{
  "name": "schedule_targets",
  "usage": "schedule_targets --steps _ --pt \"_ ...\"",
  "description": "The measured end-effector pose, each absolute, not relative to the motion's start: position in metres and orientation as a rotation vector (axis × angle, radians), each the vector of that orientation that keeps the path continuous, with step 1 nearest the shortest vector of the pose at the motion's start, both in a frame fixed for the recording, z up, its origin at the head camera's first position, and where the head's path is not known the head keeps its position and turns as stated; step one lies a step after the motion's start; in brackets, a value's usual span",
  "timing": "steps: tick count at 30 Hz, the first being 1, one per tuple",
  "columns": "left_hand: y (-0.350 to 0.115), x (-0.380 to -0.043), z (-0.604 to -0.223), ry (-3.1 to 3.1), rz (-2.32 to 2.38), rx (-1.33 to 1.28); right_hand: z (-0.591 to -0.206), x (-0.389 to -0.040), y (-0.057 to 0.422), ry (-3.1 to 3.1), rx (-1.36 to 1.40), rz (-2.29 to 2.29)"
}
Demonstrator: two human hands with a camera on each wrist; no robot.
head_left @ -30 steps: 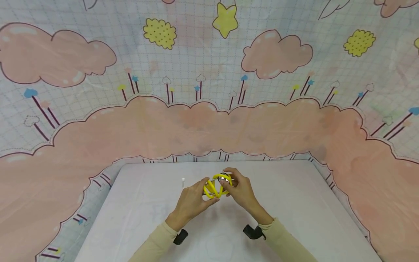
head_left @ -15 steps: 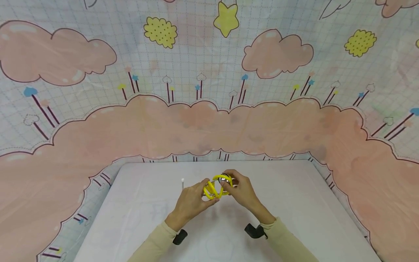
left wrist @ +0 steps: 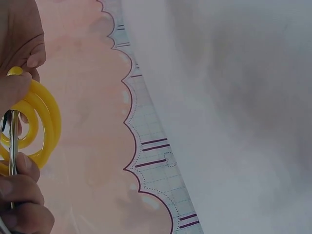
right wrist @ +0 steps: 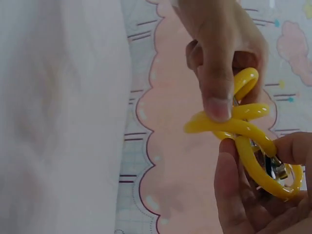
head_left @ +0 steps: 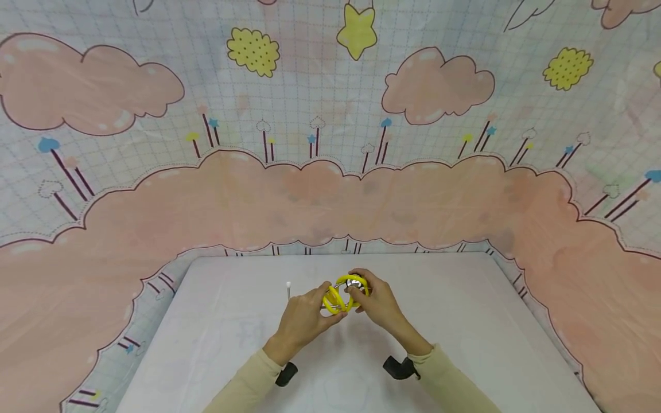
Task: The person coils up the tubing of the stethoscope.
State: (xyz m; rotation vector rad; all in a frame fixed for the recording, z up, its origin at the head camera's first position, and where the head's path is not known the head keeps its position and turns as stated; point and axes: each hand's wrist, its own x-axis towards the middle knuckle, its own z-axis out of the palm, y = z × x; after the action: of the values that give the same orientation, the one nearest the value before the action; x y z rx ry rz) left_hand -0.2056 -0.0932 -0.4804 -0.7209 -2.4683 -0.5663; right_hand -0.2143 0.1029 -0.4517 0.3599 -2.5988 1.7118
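In the head view a yellow coiled tube [head_left: 337,299] with metal parts is held up between both hands over the table's far middle. My left hand [head_left: 303,316] grips its left end, thumb below and fingers above. My right hand [head_left: 383,304] pinches the right end, its thumb beside a shiny silver round piece [head_left: 356,281] inside the loops. The left wrist view shows a thin metal rod [left wrist: 13,146] running past the yellow loops under curled fingers. Silver and black metal parts [right wrist: 279,170] sit among the loops in the right wrist view. The thing's exact kind I cannot tell.
A thin rod with a white tip [head_left: 288,289] sticks up behind the left hand. The white table [head_left: 439,321] lies below, and a patterned cloth [head_left: 330,201] with pink clouds surrounds its back and sides. Black devices [head_left: 400,367] are worn at the wrists.
The yellow coil has shifted very slightly to the right, and the silver piece shows at a slightly different angle. Both hands keep their hold in nearly the same place.
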Motion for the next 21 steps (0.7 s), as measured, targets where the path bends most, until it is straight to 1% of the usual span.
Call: schedule_targets --steps 4,11,16,21 --pt "-0.093 -0.204 -0.479 -2.487 -0.600 -0.721 -0.454 -0.213 0.102 -2.586 0.391 1.608" --pt "-0.096 -0.204 -0.480 -2.541 -0.730 -0.755 -0.457 -0.211 0.103 -2.541 0.376 1.621" --pt "-0.103 -0.205 -0.481 -2.616 -0.822 -0.829 -0.458 -0.210 0.105 -2.506 0.312 1.683" --pt "-0.110 -0.205 -0.478 -2.622 -0.806 -0.867 -0.459 -0.209 0.108 -2.489 0.235 1.746"
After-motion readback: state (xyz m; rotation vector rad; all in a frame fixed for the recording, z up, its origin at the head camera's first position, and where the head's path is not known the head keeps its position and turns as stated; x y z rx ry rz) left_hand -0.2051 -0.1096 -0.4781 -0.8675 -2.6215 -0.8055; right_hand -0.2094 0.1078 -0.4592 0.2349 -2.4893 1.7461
